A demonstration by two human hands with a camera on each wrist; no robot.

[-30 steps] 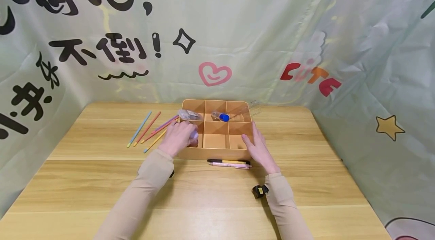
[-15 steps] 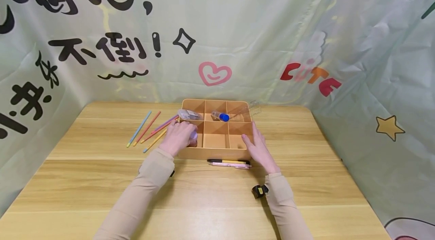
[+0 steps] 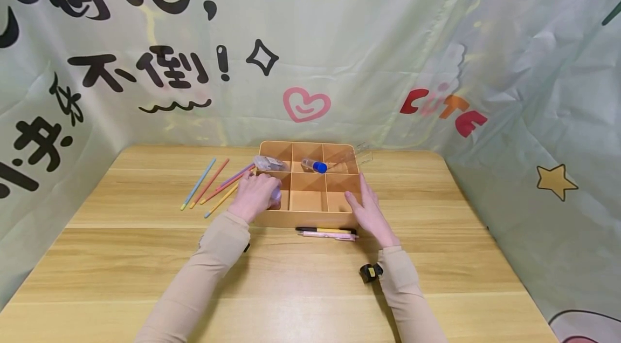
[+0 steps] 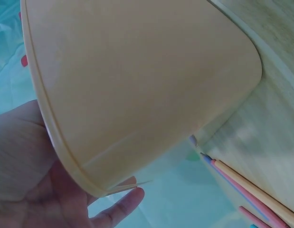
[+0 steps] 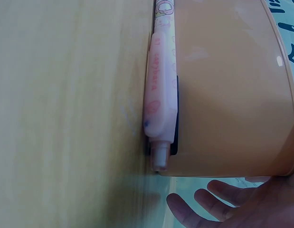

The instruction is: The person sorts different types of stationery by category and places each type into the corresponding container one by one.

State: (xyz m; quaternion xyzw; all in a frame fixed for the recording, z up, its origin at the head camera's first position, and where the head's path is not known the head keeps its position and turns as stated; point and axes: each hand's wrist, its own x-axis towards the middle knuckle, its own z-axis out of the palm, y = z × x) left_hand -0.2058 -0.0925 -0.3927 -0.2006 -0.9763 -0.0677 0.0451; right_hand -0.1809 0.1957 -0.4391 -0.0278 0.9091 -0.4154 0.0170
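Observation:
A tan organizer box (image 3: 305, 219) with several compartments stands on the table. My left hand (image 3: 254, 194) grips its left wall, with fingers hanging down outside in the left wrist view. A purple, rounded thing (image 3: 276, 194) shows beside that hand in the front left compartment, mostly hidden. On the right side, my right hand (image 3: 371, 208) lies along the wall with its thumb over the rim. Its fingers (image 5: 218, 204) look loose and spread in the right wrist view. A pink pen (image 5: 161, 90) lies against the box's front, beside a black-and-yellow pen (image 3: 335, 231).
Several coloured pencils (image 3: 199, 184) lie left of the box. Across the back compartments are a clear packet (image 3: 270, 164), a clear tube with a blue cap (image 3: 314, 165) and a clear ruler (image 3: 364, 153) jutting past the right rim. A printed cloth (image 3: 368, 52) hangs behind the table.

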